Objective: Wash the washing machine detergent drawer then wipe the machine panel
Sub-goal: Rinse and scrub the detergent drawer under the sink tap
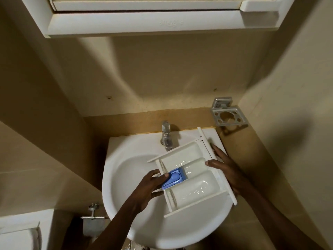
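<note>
Detergent drawer (191,175): centre-right, diagonal over sink (115,141), upper edge near tap (166,136). Left hand (146,188) grips its left end, thumb on blue insert (173,178); right hand (227,170) clasps front panel (204,139). Bare basin lower left.

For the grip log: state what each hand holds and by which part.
Both hold the detergent drawer above the sink. The left hand grips its rear end, thumb on the blue insert; the right hand grips the front-panel end.

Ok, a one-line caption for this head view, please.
Left hand and right hand hold a wet white detergent drawer over the washbasin, left thumb on its blue insert.
</note>
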`<state>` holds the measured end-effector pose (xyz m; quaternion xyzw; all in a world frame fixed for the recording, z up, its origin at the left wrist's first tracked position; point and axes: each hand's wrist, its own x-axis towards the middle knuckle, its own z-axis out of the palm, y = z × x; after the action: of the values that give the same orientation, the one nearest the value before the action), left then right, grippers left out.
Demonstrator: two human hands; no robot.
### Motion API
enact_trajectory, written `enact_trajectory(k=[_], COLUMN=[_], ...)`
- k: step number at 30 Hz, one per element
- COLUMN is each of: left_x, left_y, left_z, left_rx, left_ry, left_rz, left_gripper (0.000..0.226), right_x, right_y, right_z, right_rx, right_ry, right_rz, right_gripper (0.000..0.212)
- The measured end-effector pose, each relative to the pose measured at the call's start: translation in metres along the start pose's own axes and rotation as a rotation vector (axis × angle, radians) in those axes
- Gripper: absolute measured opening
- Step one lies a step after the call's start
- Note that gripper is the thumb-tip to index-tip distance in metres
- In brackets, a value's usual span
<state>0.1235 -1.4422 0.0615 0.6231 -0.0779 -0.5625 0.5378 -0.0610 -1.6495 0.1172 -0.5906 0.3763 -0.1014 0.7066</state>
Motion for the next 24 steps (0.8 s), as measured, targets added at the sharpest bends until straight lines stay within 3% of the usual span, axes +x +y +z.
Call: enact_trajectory(k=[5,14,24], left_x=[0.007,0.001,-0.007], left_y=[0.001,0.004,0.005], left_z=[0.005,0.004,0.004], left_rx=[0.042,0.079,0.066], left_ry=[0.001,0.07,0.065], left_rz=[-0.013,-0.01,0.025], left_gripper=[0.082,0.084,0.082], right_x=[-0.001,0.001,-0.01], right_y=[-0.014,-0.021,-0.036], right_z=[0.01,0.028,0.048], right_rx=[-0.397,-0.939,-1.007], right_ry=[0.077,0.186,0.223], right_rz=[-0.136,-0.301,-0.344], right_gripper=[0.078,0.104,0.109])
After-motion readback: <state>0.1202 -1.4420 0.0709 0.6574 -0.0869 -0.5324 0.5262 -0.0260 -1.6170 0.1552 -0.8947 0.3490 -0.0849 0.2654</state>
